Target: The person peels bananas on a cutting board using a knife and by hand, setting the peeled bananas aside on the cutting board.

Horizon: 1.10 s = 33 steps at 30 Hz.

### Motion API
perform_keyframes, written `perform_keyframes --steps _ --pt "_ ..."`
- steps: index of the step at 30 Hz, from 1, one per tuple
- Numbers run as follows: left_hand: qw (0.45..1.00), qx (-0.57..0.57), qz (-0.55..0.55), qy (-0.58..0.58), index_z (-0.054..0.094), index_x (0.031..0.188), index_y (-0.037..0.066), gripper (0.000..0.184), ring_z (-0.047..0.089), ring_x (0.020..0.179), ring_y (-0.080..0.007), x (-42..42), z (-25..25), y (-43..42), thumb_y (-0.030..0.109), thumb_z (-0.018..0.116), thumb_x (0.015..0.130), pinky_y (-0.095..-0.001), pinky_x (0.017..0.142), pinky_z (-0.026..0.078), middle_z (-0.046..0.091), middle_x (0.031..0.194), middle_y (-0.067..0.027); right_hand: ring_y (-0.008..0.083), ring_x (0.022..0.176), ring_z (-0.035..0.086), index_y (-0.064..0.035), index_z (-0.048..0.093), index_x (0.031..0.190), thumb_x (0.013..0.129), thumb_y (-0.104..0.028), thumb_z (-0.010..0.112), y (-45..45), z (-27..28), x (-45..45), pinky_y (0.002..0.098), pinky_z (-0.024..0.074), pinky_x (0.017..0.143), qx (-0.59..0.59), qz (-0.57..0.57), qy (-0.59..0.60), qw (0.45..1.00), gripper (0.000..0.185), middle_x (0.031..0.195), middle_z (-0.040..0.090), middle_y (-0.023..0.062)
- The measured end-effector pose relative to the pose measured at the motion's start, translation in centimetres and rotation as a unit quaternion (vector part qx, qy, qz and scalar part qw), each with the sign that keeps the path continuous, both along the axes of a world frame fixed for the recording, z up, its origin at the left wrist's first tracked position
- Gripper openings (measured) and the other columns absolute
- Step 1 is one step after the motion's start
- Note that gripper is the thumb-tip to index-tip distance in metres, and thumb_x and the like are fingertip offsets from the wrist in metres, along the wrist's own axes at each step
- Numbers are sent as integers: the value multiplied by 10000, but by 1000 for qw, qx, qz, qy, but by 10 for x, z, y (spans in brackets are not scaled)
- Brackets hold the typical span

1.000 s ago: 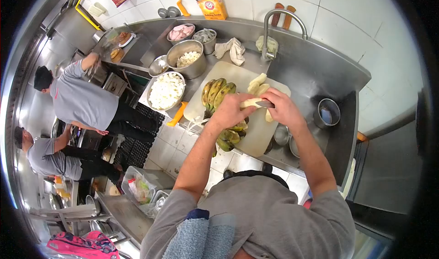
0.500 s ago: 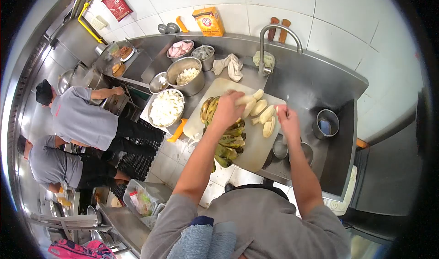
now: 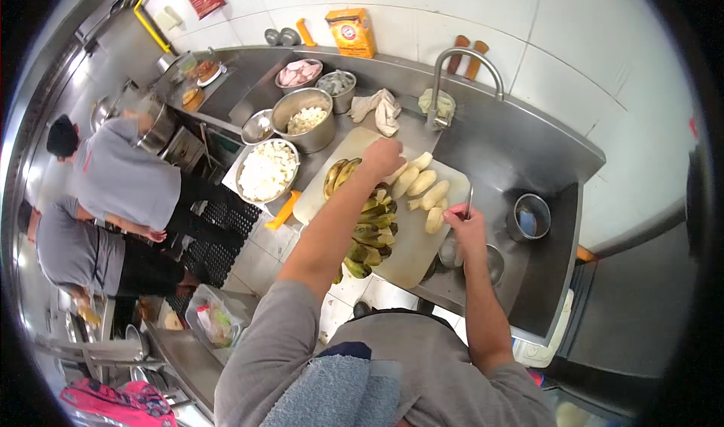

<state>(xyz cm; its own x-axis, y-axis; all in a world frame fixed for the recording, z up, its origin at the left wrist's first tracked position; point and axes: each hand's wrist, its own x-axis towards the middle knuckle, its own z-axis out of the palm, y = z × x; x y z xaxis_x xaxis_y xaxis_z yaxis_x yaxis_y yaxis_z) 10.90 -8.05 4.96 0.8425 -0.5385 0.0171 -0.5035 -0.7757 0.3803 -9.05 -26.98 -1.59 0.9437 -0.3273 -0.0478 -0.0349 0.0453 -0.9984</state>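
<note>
My left hand [image 3: 383,158] is closed over the upper part of the white cutting board [image 3: 411,265], at the end of a peeled plantain; its fingertips are hidden. Several peeled plantains [image 3: 434,195] lie on the board to its right. Below and left of that hand are unpeeled plantains [image 3: 342,174] and a heap of green-brown peels [image 3: 373,231]. My right hand [image 3: 467,223] is closed on a small knife [image 3: 470,199], blade pointing up, at the board's right edge.
A bowl of white chunks [image 3: 267,170], a pot [image 3: 303,121], a cloth [image 3: 377,111] and an orange handle [image 3: 283,210] lie left of the board. To the right is a sink with a faucet [image 3: 467,50] and a metal pot [image 3: 529,217]. Two people [image 3: 128,174] work at far left.
My left hand has laid the plantain down among the others and its grip on it no longer shows. My right hand, with the knife, has moved down and away from the plantain.
</note>
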Motion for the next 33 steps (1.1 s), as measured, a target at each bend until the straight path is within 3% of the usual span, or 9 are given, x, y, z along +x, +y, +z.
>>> perform_keyframes --steps 2,5,13,17,20,23,27,29,33 --pt "981 -192 -20 -27 709 1076 50 313 698 887 -270 -25 8 16 271 707 855 -365 820 543 725 990 -147 90 692 589 -8 650 904 805 -14 762 11 25 2 242 479 659 7 1 11 1000 150 783 657 21" --pt "916 -355 -51 178 677 1148 21 305 597 831 -76 -107 37 38 250 667 947 -269 763 511 702 913 -22 93 737 599 -12 650 914 782 9 770 34 53 9 246 477 682 43 62 -58 995 180 812 661 23" --pt "666 -635 138 366 671 1045 -17 172 673 817 -127 -193 9 108 67 707 900 -230 722 546 715 929 -83 83 737 539 -29 667 944 732 3 809 114 86 8 242 459 687 -90 242 -124 958 257 873 659 9" --pt "671 -654 194 291 673 1021 -10 154 682 827 -154 -232 -4 192 53 713 886 -276 779 561 715 926 -78 76 759 554 -54 698 990 800 -54 768 130 77 14 240 466 700 -146 253 -133 947 203 884 660 -2" --pt "733 -522 408 156 701 992 2 149 665 858 -127 -284 -38 288 91 731 875 -267 805 534 715 929 -50 69 746 543 -79 720 970 901 -173 697 99 58 34 228 445 649 -180 190 28 965 118 885 668 -15" --pt "757 -253 603 -7 718 970 15 176 696 796 -144 -361 -118 388 130 740 838 -287 712 542 742 870 -100 67 701 522 -50 667 1135 1009 -368 555 58 49 36 234 391 529 -86 215 69 970 360 919 655 19" --pt "694 -75 716 -3 737 1005 83 313 690 933 -352 -468 -206 478 357 624 907 -426 819 539 709 991 -190 81 681 538 -33 578 1274 1031 -418 496 40 34 26 239 379 460 -26 198 69 977 463 844 628 40" --pt "673 111 721 125 731 995 83 325 633 1042 -396 -486 -202 481 307 500 952 -526 893 494 686 1089 -181 81 554 472 -54 541 1338 1046 -433 443 49 42 22 236 364 440 -66 188 96 975 489 689 560 20" --pt "721 -20 691 -41 719 995 46 318 622 1041 -412 -440 -215 475 283 509 962 -499 892 498 691 1054 -181 45 466 350 -122 581 1336 1045 -431 444 47 40 28 234 278 416 -160 224 120 954 446 575 398 -56"
